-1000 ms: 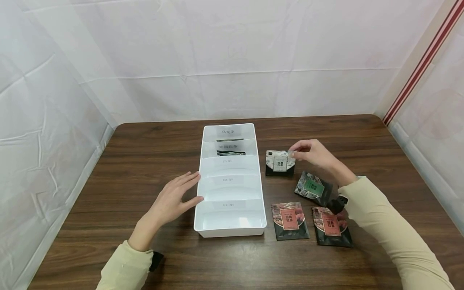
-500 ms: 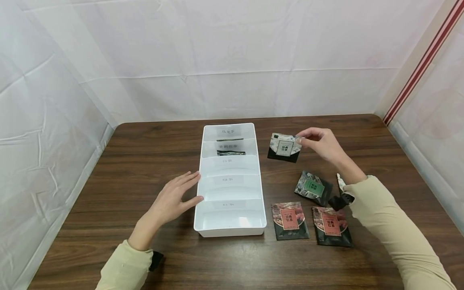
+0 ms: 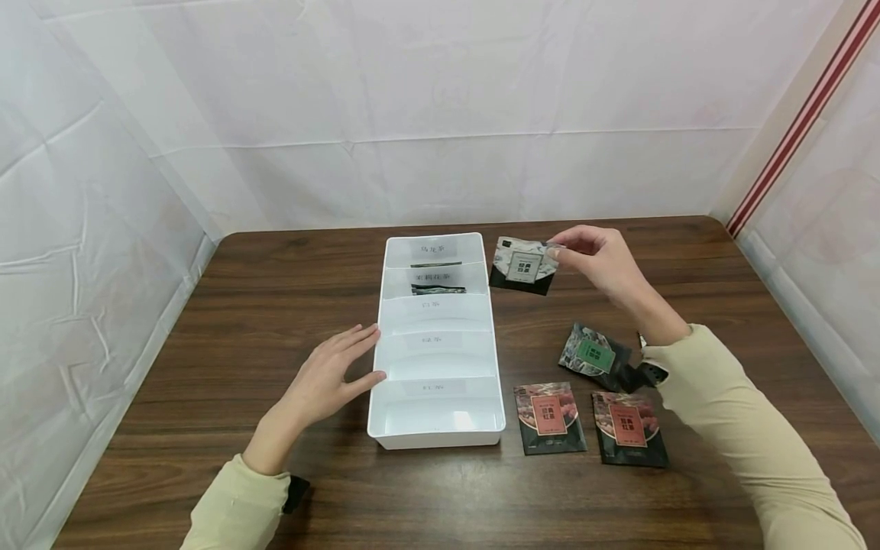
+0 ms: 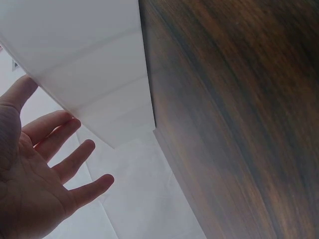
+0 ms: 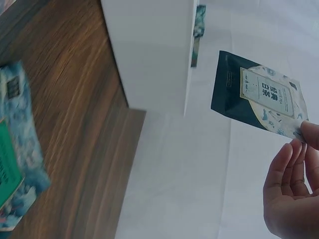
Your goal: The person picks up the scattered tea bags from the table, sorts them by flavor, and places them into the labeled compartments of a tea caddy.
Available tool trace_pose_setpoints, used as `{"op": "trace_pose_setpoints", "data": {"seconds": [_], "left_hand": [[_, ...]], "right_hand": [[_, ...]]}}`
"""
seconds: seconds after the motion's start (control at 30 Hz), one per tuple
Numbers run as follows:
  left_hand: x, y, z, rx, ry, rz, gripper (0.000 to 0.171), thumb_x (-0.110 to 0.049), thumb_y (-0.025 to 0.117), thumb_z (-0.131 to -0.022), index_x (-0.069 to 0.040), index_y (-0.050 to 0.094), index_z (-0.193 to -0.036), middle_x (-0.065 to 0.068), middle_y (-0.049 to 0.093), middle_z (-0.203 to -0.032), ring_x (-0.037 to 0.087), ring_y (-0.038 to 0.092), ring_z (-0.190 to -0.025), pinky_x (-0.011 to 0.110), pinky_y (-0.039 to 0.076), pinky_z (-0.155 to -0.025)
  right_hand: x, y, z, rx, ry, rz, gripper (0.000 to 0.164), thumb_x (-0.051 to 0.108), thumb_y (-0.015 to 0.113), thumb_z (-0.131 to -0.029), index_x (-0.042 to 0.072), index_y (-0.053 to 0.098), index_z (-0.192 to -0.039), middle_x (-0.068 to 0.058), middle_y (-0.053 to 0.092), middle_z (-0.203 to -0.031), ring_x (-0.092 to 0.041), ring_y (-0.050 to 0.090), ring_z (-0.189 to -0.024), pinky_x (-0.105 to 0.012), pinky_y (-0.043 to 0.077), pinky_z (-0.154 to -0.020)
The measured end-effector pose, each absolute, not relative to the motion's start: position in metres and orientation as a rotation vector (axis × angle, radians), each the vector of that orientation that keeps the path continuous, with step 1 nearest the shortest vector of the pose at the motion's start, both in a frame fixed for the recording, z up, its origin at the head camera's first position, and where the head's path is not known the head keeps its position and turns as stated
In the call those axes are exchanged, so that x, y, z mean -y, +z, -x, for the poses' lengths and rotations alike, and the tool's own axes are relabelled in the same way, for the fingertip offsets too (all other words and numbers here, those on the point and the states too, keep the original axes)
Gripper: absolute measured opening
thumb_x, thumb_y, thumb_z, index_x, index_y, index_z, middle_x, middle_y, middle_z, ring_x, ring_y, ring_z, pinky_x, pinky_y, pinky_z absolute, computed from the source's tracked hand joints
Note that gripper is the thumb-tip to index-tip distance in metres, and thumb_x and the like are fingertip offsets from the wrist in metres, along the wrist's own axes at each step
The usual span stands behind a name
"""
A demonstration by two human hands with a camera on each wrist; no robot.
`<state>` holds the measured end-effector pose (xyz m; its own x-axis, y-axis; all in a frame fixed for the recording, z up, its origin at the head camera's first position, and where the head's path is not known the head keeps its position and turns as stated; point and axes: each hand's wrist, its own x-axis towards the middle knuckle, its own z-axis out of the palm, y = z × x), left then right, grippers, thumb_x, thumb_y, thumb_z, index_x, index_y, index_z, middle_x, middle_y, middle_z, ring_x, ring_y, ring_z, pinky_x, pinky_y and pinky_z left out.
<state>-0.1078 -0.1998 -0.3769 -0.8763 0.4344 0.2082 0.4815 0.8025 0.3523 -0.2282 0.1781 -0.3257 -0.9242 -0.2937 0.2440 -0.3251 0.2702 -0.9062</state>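
- Surface: dark wood-grain table (image 3: 302, 275); creased white sheets (image 3: 440, 92) behind and at both sides.
- Box (image 3: 433, 441): one, smooth, white, five compartments; packet edges (image 3: 438, 289) show in the farthest two.
- On table, flat: one green-label packet (image 3: 595, 355), two red-label packets (image 3: 548, 416).
- Right hand (image 3: 605, 263): pinches one pale-label packet (image 3: 525, 269) by its corner, near the box's far right side.
- Left hand (image 3: 333, 378): fingers spread, touching the box's left rim.

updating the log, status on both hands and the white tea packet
Right hand pinches white tea packet by its edge, midair. Left hand, fingers spread, touches tray. Nothing seen between packet and tray.
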Motion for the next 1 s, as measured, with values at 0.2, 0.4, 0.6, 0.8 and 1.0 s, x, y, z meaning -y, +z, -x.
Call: {"op": "trace_pose_setpoints", "data": {"seconds": [0.2, 0.4, 0.6, 0.8, 1.0], "left_hand": [[0.199, -0.377, 0.108, 2.874, -0.609, 0.733, 0.061, -0.033, 0.065, -0.079, 0.001, 0.047, -0.127, 0.013, 0.043, -0.130, 0.032, 0.034, -0.121, 0.053, 0.027, -0.093], [0.199, -0.377, 0.108, 2.874, -0.608, 0.733, 0.061, -0.032, 0.065, -0.079, 0.001, 0.047, -0.126, 0.013, 0.043, -0.130, 0.032, 0.034, -0.121, 0.052, 0.027, -0.093], [0.199, -0.378, 0.109, 2.866, -0.607, 0.736, 0.060, -0.032, 0.065, -0.079, 0.001, 0.047, -0.126, 0.012, 0.043, -0.130, 0.032, 0.035, -0.120, 0.052, 0.028, -0.093], [0.198, -0.378, 0.109, 2.860, -0.608, 0.743, 0.060, -0.032, 0.065, -0.079, 0.001, 0.047, -0.126, 0.012, 0.043, -0.130, 0.032, 0.035, -0.120, 0.053, 0.028, -0.093], [0.198, -0.379, 0.109, 2.862, -0.607, 0.743, 0.060, -0.032, 0.065, -0.079, 0.001, 0.047, -0.126, 0.012, 0.043, -0.130, 0.033, 0.035, -0.120, 0.052, 0.028, -0.093]], "right_hand": [[-0.158, -0.319, 0.222, 2.469, 1.829, -0.659, 0.020, 0.012, 0.062, -0.084, -0.002, 0.062, -0.098, -0.007, 0.059, -0.091, -0.020, 0.054, -0.076, -0.025, 0.047, -0.064], [-0.136, -0.304, 0.208, 2.465, 1.791, -0.733, 0.017, 0.003, 0.059, -0.083, -0.008, 0.061, -0.097, -0.011, 0.059, -0.088, -0.026, 0.052, -0.074, -0.024, 0.045, -0.062], [-0.118, -0.301, 0.199, 2.445, 1.798, -0.806, 0.014, -0.001, 0.059, -0.082, -0.008, 0.061, -0.095, -0.012, 0.058, -0.086, -0.028, 0.050, -0.071, -0.024, 0.043, -0.059], [-0.103, -0.307, 0.195, 2.432, 1.752, -0.911, 0.013, -0.002, 0.058, -0.082, -0.007, 0.063, -0.093, -0.013, 0.058, -0.083, -0.022, 0.051, -0.070, -0.025, 0.043, -0.059], [-0.090, -0.313, 0.189, 2.463, 1.728, -0.932, 0.013, -0.004, 0.058, -0.081, -0.006, 0.063, -0.093, -0.012, 0.059, -0.084, -0.022, 0.053, -0.071, -0.026, 0.045, -0.061]]}}
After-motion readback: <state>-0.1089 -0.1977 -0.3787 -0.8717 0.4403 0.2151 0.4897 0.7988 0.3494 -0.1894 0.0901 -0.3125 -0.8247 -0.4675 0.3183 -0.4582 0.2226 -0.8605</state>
